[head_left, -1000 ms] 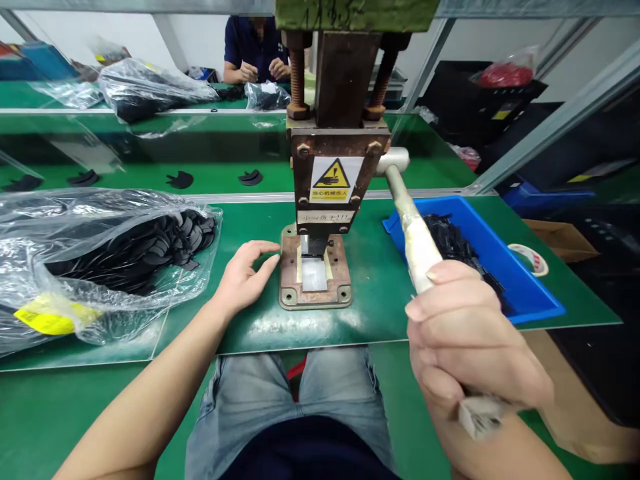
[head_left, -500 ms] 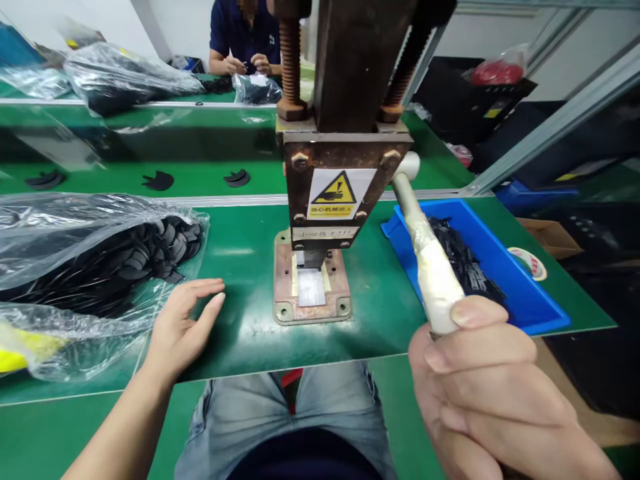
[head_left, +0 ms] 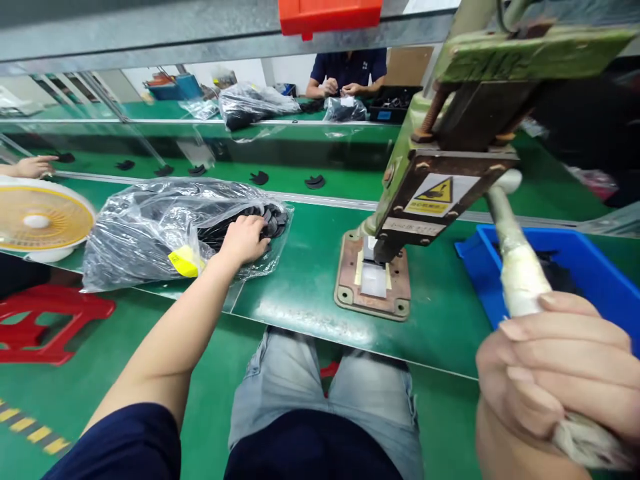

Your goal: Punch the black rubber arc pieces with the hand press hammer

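My left hand [head_left: 245,240] rests on loose black curved pieces [head_left: 274,221] at the mouth of a clear plastic bag [head_left: 145,217]. Its thumb stands apart from its fingers, and the fingertips are partly hidden among the pieces. On the right, my right hand [head_left: 560,360] is wrapped round the press lever [head_left: 523,273], whose grip is bound in pale wrapping. The lever joins the hand press [head_left: 445,160], which carries a yellow hand-warning label [head_left: 435,193]. Beneath the ram, a pale plate [head_left: 373,280] lies on the press base [head_left: 350,280].
A blue bin [head_left: 480,267] with black parts stands right of the press. Black pieces [head_left: 315,181] lie spaced along the green strip behind. A fan [head_left: 45,217] and a red stool [head_left: 55,323] are at left. Another person's hand [head_left: 35,167] reaches in; a co-worker [head_left: 347,73] sits opposite.
My left hand has moved from the table edge leftward to the black pieces in the bag. My right hand keeps its grip on the lever. The view has swung left.
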Demonstrator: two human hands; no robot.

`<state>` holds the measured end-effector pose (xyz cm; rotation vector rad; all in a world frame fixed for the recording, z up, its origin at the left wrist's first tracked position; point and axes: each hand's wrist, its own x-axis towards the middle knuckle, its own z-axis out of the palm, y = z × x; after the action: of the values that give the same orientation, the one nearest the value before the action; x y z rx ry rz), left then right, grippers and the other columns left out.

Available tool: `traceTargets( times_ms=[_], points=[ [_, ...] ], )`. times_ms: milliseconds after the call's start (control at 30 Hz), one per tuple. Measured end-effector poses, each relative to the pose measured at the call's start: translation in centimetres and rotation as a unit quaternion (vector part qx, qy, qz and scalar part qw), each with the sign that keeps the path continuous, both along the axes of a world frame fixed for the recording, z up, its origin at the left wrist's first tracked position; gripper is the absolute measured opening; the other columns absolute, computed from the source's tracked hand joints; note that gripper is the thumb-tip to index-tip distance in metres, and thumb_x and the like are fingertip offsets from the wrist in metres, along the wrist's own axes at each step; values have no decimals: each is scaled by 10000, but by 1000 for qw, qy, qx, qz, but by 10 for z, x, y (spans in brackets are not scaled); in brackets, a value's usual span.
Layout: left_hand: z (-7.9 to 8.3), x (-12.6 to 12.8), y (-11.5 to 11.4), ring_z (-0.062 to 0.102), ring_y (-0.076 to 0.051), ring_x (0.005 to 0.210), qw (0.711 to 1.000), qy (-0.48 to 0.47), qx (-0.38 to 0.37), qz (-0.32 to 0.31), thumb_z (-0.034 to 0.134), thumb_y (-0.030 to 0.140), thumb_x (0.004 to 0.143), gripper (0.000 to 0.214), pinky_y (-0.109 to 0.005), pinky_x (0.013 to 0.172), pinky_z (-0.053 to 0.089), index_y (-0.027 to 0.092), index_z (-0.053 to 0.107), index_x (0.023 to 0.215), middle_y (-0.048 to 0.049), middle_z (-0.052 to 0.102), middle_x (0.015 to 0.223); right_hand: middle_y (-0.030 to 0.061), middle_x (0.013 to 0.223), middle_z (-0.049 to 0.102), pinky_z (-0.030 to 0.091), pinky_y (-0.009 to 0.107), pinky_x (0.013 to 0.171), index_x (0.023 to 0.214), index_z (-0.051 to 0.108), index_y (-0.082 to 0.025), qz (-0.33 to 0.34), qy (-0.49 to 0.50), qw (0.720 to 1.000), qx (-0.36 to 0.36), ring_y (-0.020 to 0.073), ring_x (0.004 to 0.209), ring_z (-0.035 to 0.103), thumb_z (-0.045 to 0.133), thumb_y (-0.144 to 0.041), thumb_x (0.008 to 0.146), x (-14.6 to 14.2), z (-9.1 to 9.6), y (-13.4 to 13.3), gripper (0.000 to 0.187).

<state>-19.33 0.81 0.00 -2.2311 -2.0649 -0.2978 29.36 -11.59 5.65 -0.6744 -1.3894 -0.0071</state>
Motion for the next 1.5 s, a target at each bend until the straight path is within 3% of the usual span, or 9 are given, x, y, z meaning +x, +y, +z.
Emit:
traceTargets(
  times_ms=[100,200,533,600,767,867,1033,1200,1500],
  points=[
    [3,7,16,489,-468,1411,998,48,-22,-16,741,385,853,474,-604,1125,432,194,760,1287,-202,589,1561,-43,506,580,601,641,741,507,498,-300,-7,-64,994,86,233,529,636,788,-455,748,-9,10,4,408],
    [3,15,18,514,-474,1370,998,54,-25,-7,687,398,899,436,-606,1102,440,141,775,1240,-247,637,1453,-52,558,629,600,598,778,523,485,-273,6,-39,995,91,207,578,666,765,-451,804,-18,17,5,435],
    [13,26,-10,683,-346,1238,975,-199,97,35,529,432,1037,305,-485,1109,526,209,734,1068,-172,738,1259,-64,560,635,593,590,833,557,492,-259,36,-14,993,112,192,601,670,766,-423,805,-25,17,9,403],
    [18,35,-13,759,-298,1076,934,-339,91,64,529,509,1054,308,-440,958,609,231,661,1067,-127,765,1101,-62,578,638,598,582,847,577,506,-260,44,-24,993,110,186,617,676,761,-401,810,-26,19,8,374],
    [23,78,-25,770,-155,673,745,-663,-32,74,670,624,995,426,-270,605,619,242,488,1040,-18,729,900,-61,620,649,604,556,913,628,524,-258,55,-51,991,113,171,672,693,746,-330,815,-26,21,6,299],
    [21,107,-35,766,-125,674,704,-701,-110,33,835,534,909,455,-234,638,633,214,523,991,-13,728,866,-68,621,642,604,542,922,649,532,-259,47,-56,991,110,164,671,690,731,-312,812,-27,22,5,262],
    [12,156,-41,722,-137,572,711,-662,-234,-38,836,553,916,460,-241,558,591,205,537,936,-23,735,719,-76,605,618,608,530,906,672,522,-271,36,-60,992,109,164,657,676,701,-335,842,-30,23,3,255],
    [7,198,-26,644,-135,470,751,-599,-265,-89,810,523,953,420,-226,467,471,215,524,936,-5,694,599,-71,616,611,588,516,941,677,509,-245,47,-60,991,112,155,687,680,710,-319,856,-30,25,2,279],
    [24,227,-5,611,-120,440,804,-500,-313,-75,829,417,956,358,-205,444,419,207,547,1021,36,643,573,-80,679,642,572,507,992,685,523,-224,58,-65,993,84,139,760,701,705,-327,922,-31,26,-5,316]
  ],
)
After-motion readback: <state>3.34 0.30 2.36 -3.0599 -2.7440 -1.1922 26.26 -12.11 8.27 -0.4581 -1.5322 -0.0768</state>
